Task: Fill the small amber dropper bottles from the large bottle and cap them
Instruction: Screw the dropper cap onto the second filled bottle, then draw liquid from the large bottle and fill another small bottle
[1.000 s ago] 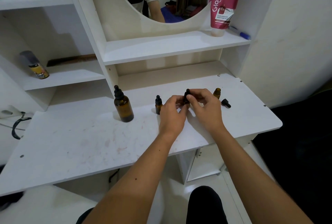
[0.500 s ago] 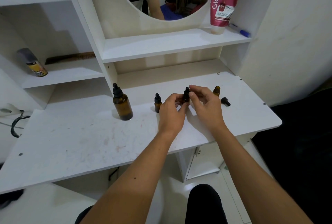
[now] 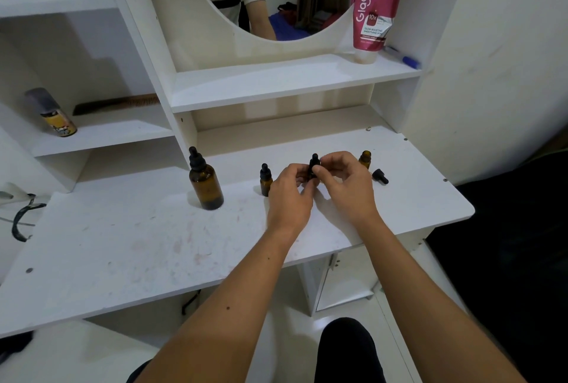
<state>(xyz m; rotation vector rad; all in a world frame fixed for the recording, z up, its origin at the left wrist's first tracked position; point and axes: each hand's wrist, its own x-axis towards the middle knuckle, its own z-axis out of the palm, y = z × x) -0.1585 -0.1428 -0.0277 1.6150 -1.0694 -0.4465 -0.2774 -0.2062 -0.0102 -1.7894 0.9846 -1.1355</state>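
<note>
A: Small amber dropper bottle (image 3: pixel 313 171), mid-surface, between both hands. Left hand (image 3: pixel 289 195) is closed around its body; right hand (image 3: pixel 345 184) has thumb and forefinger pinched on the black dropper cap (image 3: pixel 314 162). Handling?

B: Likely glass, so rigid, light, breakable. Smooth wall, probably slick if any liquid has run down it. Best hold is low on the body with one hand, ribbed collar of the cap with the other. I'd avoid the rubber bulb on top: soft, it would squash and could push liquid out.

A: Looks?

B: Dark amber, short cylinder, black cap with a narrow bulb tip. Fill level hidden behind the fingers.

A: The rest?

B: Capped small bottle (image 3: pixel 265 180) stands just left of the left hand. Open small bottle (image 3: pixel 365 159) stands beyond the right hand, its loose cap (image 3: pixel 380 176) lying on its side nearby on the white surface (image 3: pixel 129 247). Large bottle (image 3: pixel 205 183) stands capped, well to the left.

A: Judgement?

B: Cap is being screwed down on this one; the open bottle is not yet capped.
</note>
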